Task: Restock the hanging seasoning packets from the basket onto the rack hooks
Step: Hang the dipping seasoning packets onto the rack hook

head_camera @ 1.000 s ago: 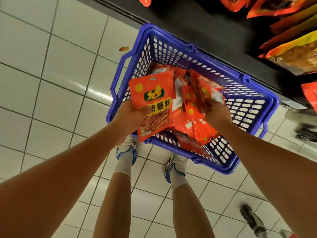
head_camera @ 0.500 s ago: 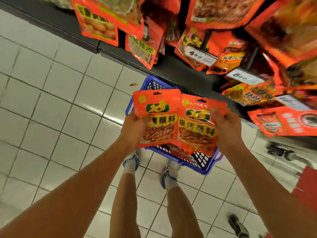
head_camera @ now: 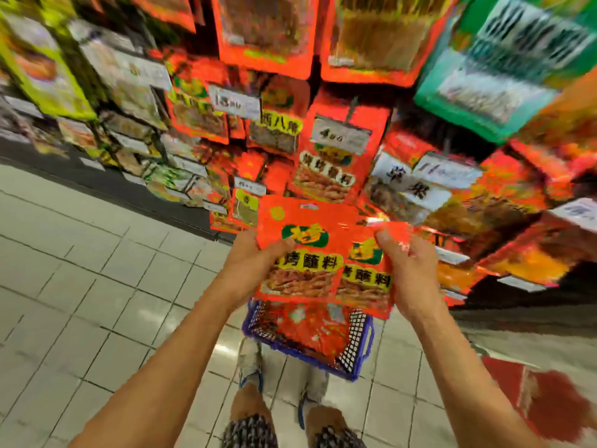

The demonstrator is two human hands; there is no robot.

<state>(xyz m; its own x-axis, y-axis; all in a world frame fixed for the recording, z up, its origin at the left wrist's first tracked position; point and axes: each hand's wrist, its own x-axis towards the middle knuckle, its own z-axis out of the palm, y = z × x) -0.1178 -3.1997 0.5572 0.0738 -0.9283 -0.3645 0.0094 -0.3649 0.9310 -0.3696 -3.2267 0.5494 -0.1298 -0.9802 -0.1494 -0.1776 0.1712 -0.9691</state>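
I hold two red seasoning packets side by side at chest height. My left hand (head_camera: 250,270) grips the left packet (head_camera: 307,244) by its left edge. My right hand (head_camera: 408,273) grips the right packet (head_camera: 365,279) by its right edge, and this one sits partly behind the left. Below them on the floor stands the blue basket (head_camera: 363,347) with several more red packets inside. Straight ahead, matching red packets (head_camera: 329,169) hang on the rack, just above the ones I hold. The picture is blurred by motion.
The rack fills the upper half with hanging packets: red and orange in the middle, yellow-green (head_camera: 42,69) at left, green (head_camera: 491,76) at upper right. White price tags (head_camera: 234,103) hang among them. White floor tiles (head_camera: 97,286) spread to the left. A red shape (head_camera: 546,402) lies low right.
My view has swung up from the basket to the rack. Both hands lifted a packet each out of the basket and raised them toward the hanging rows.
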